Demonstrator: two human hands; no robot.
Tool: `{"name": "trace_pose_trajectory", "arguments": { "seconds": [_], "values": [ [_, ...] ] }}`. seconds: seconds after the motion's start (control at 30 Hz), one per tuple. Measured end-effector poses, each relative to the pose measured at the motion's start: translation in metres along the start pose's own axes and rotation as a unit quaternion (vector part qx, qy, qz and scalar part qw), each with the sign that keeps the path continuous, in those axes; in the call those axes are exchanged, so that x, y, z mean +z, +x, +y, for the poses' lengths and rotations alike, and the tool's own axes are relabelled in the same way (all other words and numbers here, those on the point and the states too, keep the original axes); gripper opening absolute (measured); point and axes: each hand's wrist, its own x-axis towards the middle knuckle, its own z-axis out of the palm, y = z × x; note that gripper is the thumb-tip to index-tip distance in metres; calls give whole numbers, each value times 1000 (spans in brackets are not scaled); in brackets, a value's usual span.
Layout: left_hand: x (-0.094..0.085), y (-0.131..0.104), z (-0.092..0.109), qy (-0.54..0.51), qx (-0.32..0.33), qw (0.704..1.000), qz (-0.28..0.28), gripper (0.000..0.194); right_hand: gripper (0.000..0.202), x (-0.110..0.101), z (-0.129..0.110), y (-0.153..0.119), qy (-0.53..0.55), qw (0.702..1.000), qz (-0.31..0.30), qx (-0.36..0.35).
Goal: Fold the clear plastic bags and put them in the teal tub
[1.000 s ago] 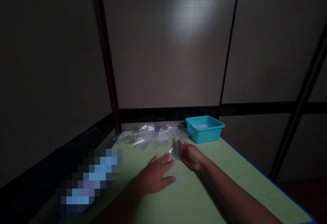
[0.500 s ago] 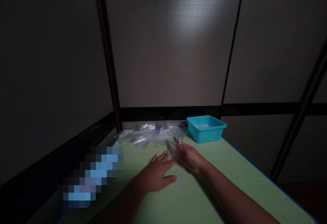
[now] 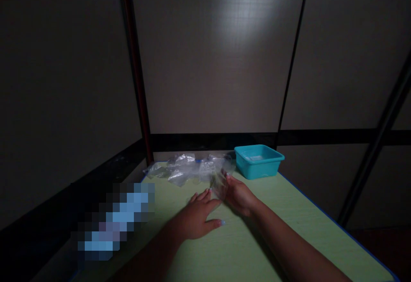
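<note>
My left hand (image 3: 201, 217) lies palm down on the green table (image 3: 289, 239), its fingers spread and the thumb pointing right. Its fingertips are close to a clear plastic bag (image 3: 219, 186) that stands between my two hands. My right hand (image 3: 240, 195) is turned on its side at the bag's right edge, with fingers bent round the film. The thin, see-through film makes the exact grip hard to see. Just beyond my fingertips, several more crumpled clear plastic bags (image 3: 183, 171) are spread along the far side of the table.
A turquoise plastic basin (image 3: 259, 168) stands at the back right, with something pale inside. A pixelated blue patch (image 3: 118, 222) covers part of the left side. Dark panelled walls (image 3: 212, 80) rise behind the table, whose edge is blue.
The clear bag at my right hand has shifted slightly and its film has folded inward. My left hand has stayed almost in place, still spread.
</note>
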Motion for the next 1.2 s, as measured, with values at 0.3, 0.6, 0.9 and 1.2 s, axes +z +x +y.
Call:
{"name": "trace_pose_trajectory", "arguments": {
  "seconds": [0.3, 0.6, 0.9, 1.2],
  "values": [
    [1, 0, -2, 0, -3, 1000, -8, 60, 27, 4, -2, -1, -47, 999, -2, 12],
    [1, 1, 1, 9, 8, 1000, 7, 51, 45, -2, 8, -2, -170, 984, -59, -14],
    [5, 1, -1, 29, 13, 999, 6, 52, 59, -12, 7, -5, -446, 886, -107, -70],
    [4, 1, -2, 20, 6, 1000, 10, 52, 61, -17, 9, -1, -594, 792, -121, -64]
  ]
}}
